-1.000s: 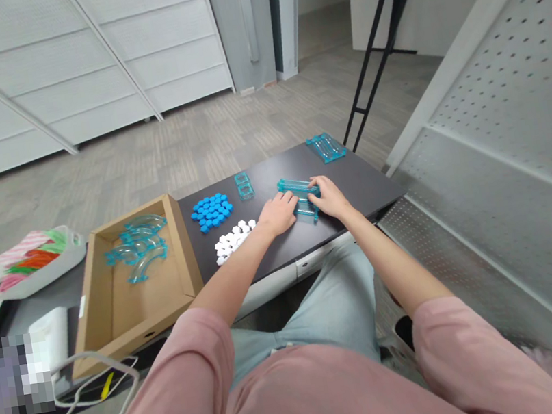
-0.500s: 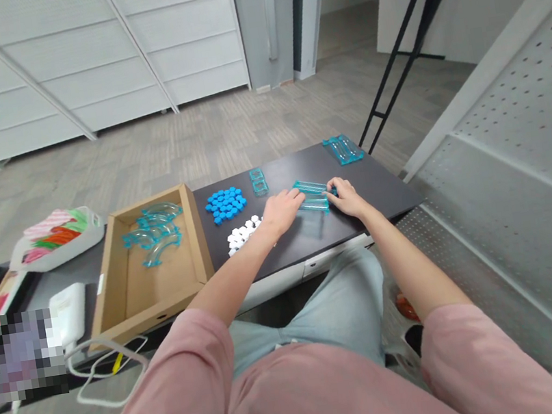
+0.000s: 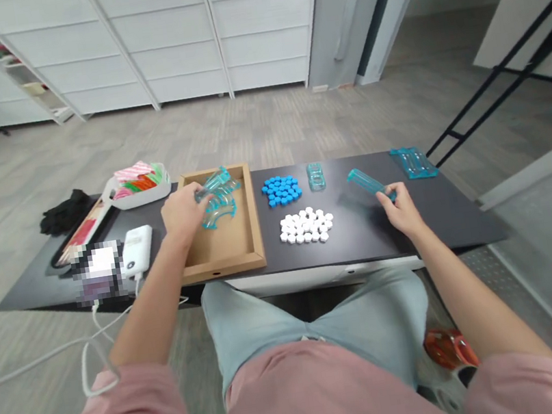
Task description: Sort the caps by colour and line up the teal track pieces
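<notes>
Over the cardboard box, my left hand (image 3: 184, 214) has its fingers closed on a clear teal plastic track piece (image 3: 216, 180), which looks straight. Just beneath it, curved teal track pieces (image 3: 219, 212) lie in the box (image 3: 256, 237). At the right side of the table, my right hand (image 3: 399, 208) pinches one end of a straight clear teal track piece (image 3: 368, 182), tilted with its far end pointing up and left. Between the hands lie a cluster of blue hexagonal pieces (image 3: 281, 191) and a cluster of white hexagonal pieces (image 3: 306, 226).
A small teal frame (image 3: 316, 177) lies behind the white pieces. More joined teal track pieces (image 3: 415, 163) rest at the far right. Left of the box are a white basket (image 3: 144, 197) of colourful items, a white power bank (image 3: 137, 250) with cables, and a black cloth (image 3: 65, 212).
My hands were close together over teal track pieces on the table. My left hand has moved left to the box with a piece; my right holds another. The view has turned left.
</notes>
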`<state>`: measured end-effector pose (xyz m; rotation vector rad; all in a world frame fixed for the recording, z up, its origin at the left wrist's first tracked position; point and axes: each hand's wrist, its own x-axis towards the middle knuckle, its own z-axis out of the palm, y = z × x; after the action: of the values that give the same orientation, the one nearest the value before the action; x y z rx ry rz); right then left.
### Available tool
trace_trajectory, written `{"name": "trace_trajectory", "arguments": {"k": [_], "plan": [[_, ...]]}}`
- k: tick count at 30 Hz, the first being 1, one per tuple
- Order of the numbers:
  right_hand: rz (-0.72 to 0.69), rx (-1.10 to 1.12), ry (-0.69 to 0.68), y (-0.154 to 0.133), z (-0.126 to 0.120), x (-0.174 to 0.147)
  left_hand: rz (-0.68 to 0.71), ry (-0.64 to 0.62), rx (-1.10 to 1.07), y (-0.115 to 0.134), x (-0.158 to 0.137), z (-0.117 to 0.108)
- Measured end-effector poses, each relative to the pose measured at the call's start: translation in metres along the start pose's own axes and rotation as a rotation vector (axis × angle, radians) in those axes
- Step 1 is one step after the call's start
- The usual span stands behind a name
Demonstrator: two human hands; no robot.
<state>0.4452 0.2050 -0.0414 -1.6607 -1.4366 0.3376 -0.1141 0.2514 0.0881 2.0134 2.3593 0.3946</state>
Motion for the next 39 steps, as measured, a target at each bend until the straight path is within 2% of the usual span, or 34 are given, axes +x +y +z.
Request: {"name": "trace_trajectory", "arguments": {"k": [3, 6, 11, 13, 15, 19, 24, 28, 31, 33, 36, 39], "plan": [[-0.109, 0.054, -0.079, -0.055, 0.046, 0.004, -0.047, -0.059, 0.071, -0.032, 0.009, 0.014], [-0.228, 0.083, -0.184, -0.121, 0.111, 0.009, -0.024, -0.114, 0.068, -0.044, 0.013, 0.027], [-0.353, 0.078, -0.365, -0.216, 0.216, 0.017, 0.235, -0.157, -0.016, -0.052, 0.002, 0.035], [-0.334, 0.035, -0.413, -0.239, 0.246, 0.021, 0.264, -0.155, -0.031, -0.053, -0.004, 0.034], [-0.29, -0.017, -0.447, -0.253, 0.268, 0.026, 0.22, -0.141, -0.04, -0.053, -0.009, 0.032], [-0.219, -0.059, -0.413, -0.262, 0.294, 0.038, 0.102, -0.149, -0.08, -0.051, -0.006, 0.026], [-0.164, -0.159, -0.404, -0.265, 0.311, 0.045, 0.077, -0.129, -0.094, -0.051, 0.012, 0.025], [-0.243, -0.175, -0.388, -0.254, 0.305, 0.044, 0.072, -0.103, -0.136, -0.042, 0.033, 0.034], [-0.275, -0.205, -0.339, -0.226, 0.277, 0.052, 0.069, -0.129, -0.125, -0.033, 0.047, 0.04], [-0.236, -0.261, -0.289, -0.198, 0.25, 0.062, 0.077, -0.109, -0.085, -0.03, 0.052, 0.041], [-0.083, -0.343, -0.202, -0.153, 0.208, 0.08, 0.044, -0.032, -0.053, -0.032, 0.055, 0.039], [0.104, -0.421, -0.181, -0.119, 0.182, 0.093, -0.004, -0.029, -0.108, -0.037, 0.057, 0.035]]}}
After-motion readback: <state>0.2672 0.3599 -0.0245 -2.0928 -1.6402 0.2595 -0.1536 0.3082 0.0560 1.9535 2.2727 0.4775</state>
